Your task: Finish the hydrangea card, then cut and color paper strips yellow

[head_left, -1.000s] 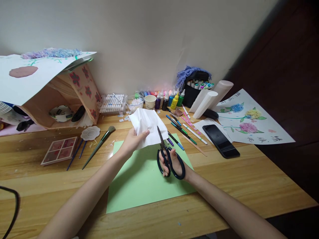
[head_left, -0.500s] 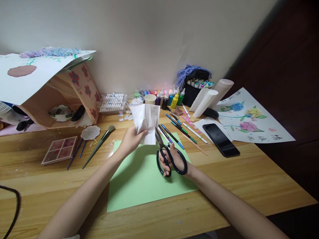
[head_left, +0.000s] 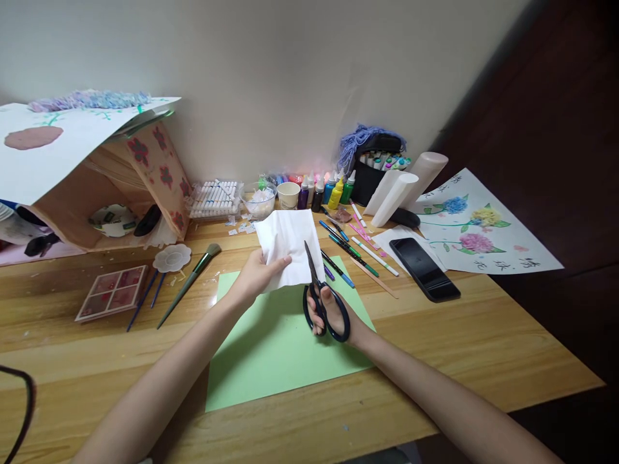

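My left hand (head_left: 257, 276) pinches the lower left edge of a white folded tissue sheet (head_left: 289, 245) and holds it up above a light green paper sheet (head_left: 285, 335) lying on the wooden table (head_left: 483, 348). My right hand (head_left: 333, 316) has its fingers through the dark blue handles of a pair of scissors (head_left: 320, 298). The scissor blades point up and away, with their tips at the tissue's lower right edge. The blades look nearly closed.
Markers and pens (head_left: 353, 248) lie right of the tissue, beside a black phone (head_left: 424, 268) and a flower drawing (head_left: 478, 225). Paint bottles (head_left: 329, 190), a paper cup (head_left: 289, 194) and a marker box (head_left: 215, 200) line the wall. At left are a paint palette (head_left: 112, 291), brushes (head_left: 186, 283) and a cardboard house (head_left: 120, 187).
The tissue was turned upright and then tipped back down to the right. The scissors closed and shifted slightly left along the tissue's lower right edge.
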Demonstrator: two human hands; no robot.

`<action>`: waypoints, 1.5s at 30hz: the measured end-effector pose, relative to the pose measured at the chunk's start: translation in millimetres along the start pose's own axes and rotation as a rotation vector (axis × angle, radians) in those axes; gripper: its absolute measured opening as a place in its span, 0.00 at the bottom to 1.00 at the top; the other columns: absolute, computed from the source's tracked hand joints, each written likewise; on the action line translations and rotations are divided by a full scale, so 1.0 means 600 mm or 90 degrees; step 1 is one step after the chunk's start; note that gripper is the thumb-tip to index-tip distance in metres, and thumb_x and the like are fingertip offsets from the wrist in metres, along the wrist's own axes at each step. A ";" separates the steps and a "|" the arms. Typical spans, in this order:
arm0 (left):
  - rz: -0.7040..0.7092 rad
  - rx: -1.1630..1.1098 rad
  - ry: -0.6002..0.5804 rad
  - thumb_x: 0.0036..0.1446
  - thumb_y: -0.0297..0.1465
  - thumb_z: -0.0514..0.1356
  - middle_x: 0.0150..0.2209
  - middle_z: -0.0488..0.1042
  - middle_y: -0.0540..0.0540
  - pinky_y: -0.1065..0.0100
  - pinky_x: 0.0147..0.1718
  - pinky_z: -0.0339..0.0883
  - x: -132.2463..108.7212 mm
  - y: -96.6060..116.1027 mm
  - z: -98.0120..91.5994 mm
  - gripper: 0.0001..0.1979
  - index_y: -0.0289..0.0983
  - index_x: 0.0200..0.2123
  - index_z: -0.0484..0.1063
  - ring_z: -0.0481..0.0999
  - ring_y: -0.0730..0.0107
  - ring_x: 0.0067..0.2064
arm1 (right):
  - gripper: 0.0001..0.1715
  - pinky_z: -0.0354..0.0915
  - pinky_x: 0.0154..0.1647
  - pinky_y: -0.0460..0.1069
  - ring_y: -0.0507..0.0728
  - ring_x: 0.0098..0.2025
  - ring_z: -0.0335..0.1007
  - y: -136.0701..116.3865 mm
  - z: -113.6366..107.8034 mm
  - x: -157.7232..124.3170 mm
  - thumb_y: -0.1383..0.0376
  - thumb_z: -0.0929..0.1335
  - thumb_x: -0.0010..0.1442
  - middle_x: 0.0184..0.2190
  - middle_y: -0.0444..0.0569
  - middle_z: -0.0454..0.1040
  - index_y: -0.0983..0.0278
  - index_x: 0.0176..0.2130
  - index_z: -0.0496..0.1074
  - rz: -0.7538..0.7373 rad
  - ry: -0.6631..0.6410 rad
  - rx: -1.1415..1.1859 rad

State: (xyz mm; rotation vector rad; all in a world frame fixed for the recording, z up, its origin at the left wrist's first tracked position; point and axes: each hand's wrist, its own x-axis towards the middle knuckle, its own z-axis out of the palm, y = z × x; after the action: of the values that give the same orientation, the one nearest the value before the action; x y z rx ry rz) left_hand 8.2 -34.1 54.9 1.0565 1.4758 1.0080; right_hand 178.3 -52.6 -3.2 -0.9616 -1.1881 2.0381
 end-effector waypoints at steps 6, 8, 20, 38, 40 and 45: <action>-0.005 -0.040 -0.026 0.40 0.42 0.68 0.38 0.77 0.41 0.68 0.32 0.66 0.003 -0.006 -0.002 0.27 0.30 0.41 0.73 0.75 0.63 0.34 | 0.38 0.56 0.11 0.42 0.47 0.09 0.53 0.015 0.003 0.001 0.31 0.63 0.39 0.07 0.36 0.58 0.63 0.24 0.59 -0.044 0.013 -0.017; -0.008 -0.047 -0.029 0.40 0.41 0.68 0.38 0.77 0.41 0.68 0.32 0.66 0.002 -0.006 0.000 0.26 0.30 0.41 0.73 0.75 0.63 0.35 | 0.41 0.60 0.13 0.43 0.47 0.09 0.54 0.015 0.005 -0.001 0.28 0.60 0.36 0.07 0.36 0.58 0.62 0.24 0.59 -0.053 0.002 -0.016; -0.022 -0.034 -0.046 0.39 0.42 0.68 0.37 0.78 0.42 0.70 0.30 0.65 -0.001 -0.008 0.007 0.28 0.30 0.41 0.73 0.75 0.64 0.33 | 0.43 0.61 0.12 0.45 0.48 0.09 0.53 0.014 -0.004 0.005 0.27 0.58 0.33 0.07 0.35 0.58 0.62 0.24 0.58 -0.036 -0.021 0.019; -0.026 -0.007 -0.075 0.40 0.43 0.68 0.35 0.77 0.43 0.70 0.29 0.64 -0.004 -0.006 0.008 0.27 0.31 0.41 0.73 0.74 0.66 0.31 | 0.41 0.60 0.11 0.44 0.48 0.08 0.54 0.007 -0.009 0.000 0.27 0.55 0.39 0.07 0.35 0.55 0.62 0.23 0.59 -0.048 0.046 -0.082; -0.029 -0.007 -0.071 0.39 0.43 0.68 0.35 0.77 0.42 0.69 0.29 0.65 -0.004 -0.006 0.008 0.28 0.31 0.41 0.73 0.75 0.66 0.31 | 0.40 0.59 0.11 0.43 0.48 0.08 0.54 0.011 -0.009 0.001 0.28 0.55 0.42 0.07 0.35 0.55 0.62 0.24 0.59 -0.062 0.049 -0.095; -0.030 0.001 -0.088 0.40 0.43 0.68 0.35 0.77 0.43 0.70 0.29 0.65 -0.005 -0.005 0.009 0.26 0.31 0.40 0.73 0.74 0.66 0.31 | 0.43 0.65 0.16 0.46 0.48 0.10 0.56 0.008 -0.007 -0.001 0.27 0.52 0.41 0.08 0.36 0.57 0.62 0.24 0.59 -0.058 0.061 -0.082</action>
State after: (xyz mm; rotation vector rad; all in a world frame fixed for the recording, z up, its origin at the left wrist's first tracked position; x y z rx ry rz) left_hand 13.5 -37.8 51.9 1.0667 1.3831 0.8825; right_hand 181.5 -52.9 -9.2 -1.0360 -1.2996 1.8423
